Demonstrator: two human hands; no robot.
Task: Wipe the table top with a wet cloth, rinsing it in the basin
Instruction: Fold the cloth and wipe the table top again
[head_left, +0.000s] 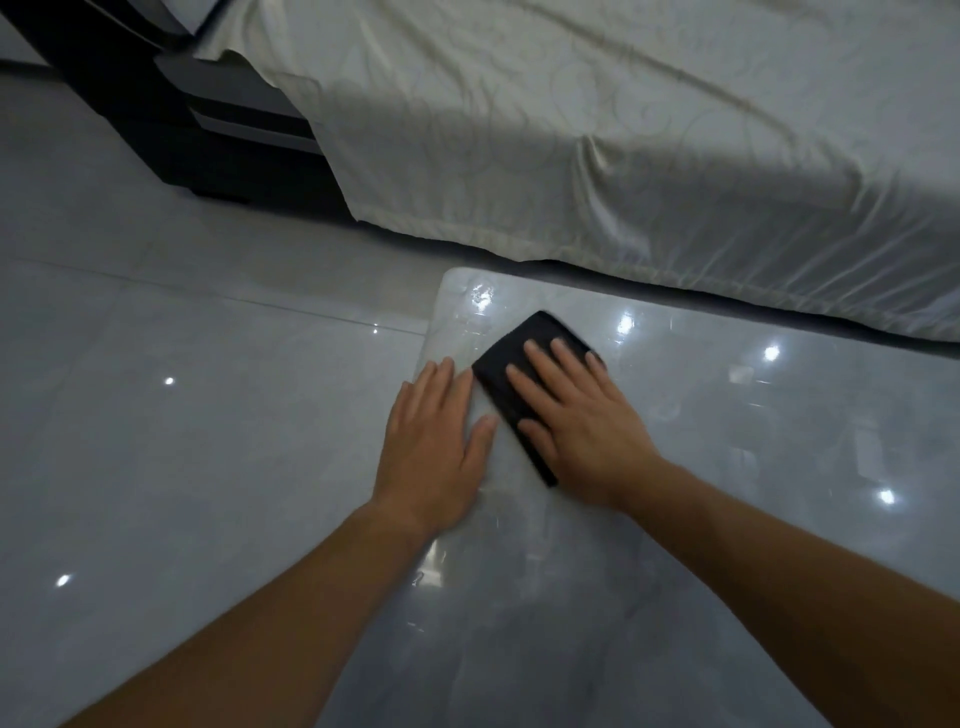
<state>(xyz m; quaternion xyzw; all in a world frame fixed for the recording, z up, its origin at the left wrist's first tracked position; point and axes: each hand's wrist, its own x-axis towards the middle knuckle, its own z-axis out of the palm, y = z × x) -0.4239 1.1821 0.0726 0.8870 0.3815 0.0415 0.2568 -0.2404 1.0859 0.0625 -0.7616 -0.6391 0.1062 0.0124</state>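
Black cloth (540, 338) half-hidden, right hand (587, 431) flat atop

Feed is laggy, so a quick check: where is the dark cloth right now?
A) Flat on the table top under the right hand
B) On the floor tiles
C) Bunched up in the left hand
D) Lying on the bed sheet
A: the right hand presses the dark cloth with straight fingers, flat on the table top; the left hand rests beside it.

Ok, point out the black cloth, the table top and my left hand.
black cloth (543, 328), head view, its bare far corner.
table top (727, 415), head view, glossy bare surface right of the cloth.
left hand (431, 441), head view, back of the hand.
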